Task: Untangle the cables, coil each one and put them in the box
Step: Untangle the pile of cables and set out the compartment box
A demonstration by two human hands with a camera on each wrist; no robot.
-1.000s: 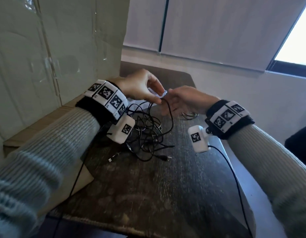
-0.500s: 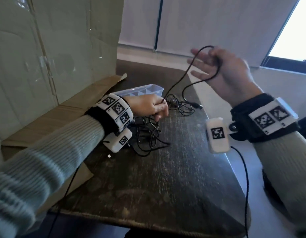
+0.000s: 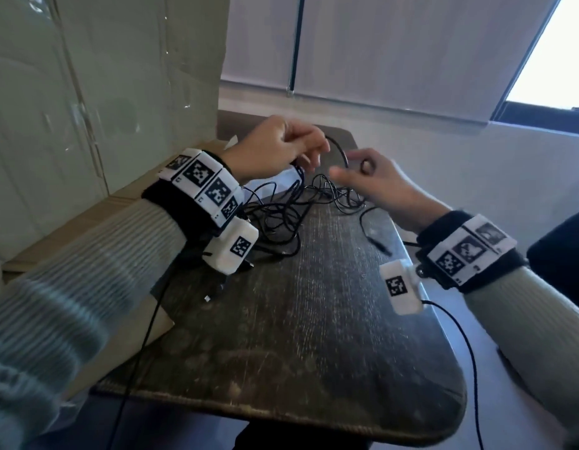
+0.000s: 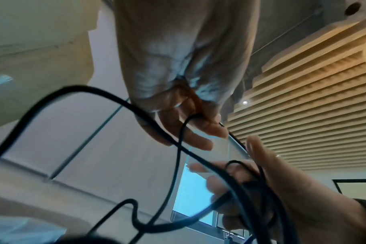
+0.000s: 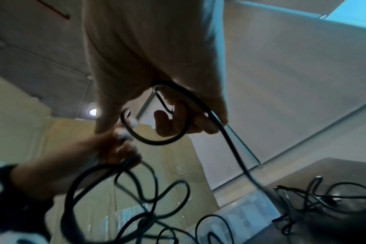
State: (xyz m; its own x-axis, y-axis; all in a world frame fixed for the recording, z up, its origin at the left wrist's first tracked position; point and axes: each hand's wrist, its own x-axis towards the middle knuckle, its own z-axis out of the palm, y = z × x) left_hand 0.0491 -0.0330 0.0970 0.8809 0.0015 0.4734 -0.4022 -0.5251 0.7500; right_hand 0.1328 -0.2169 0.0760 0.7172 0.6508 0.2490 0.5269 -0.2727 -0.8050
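right hand (image 3: 376, 180) lowered, back beside left hand (image 3: 275, 147)

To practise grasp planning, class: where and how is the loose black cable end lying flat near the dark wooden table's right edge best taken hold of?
Probably pinch the short stiff plug at the tip of the loose black cable, coming straight down from above. It lies flat on the dark wooden table, apart from the black cable tangle, so nothing crowds it.

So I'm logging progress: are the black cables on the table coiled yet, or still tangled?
Still tangled. The black cables lie in loose crossing loops on the table; the left hand and right hand hold one strand between them.
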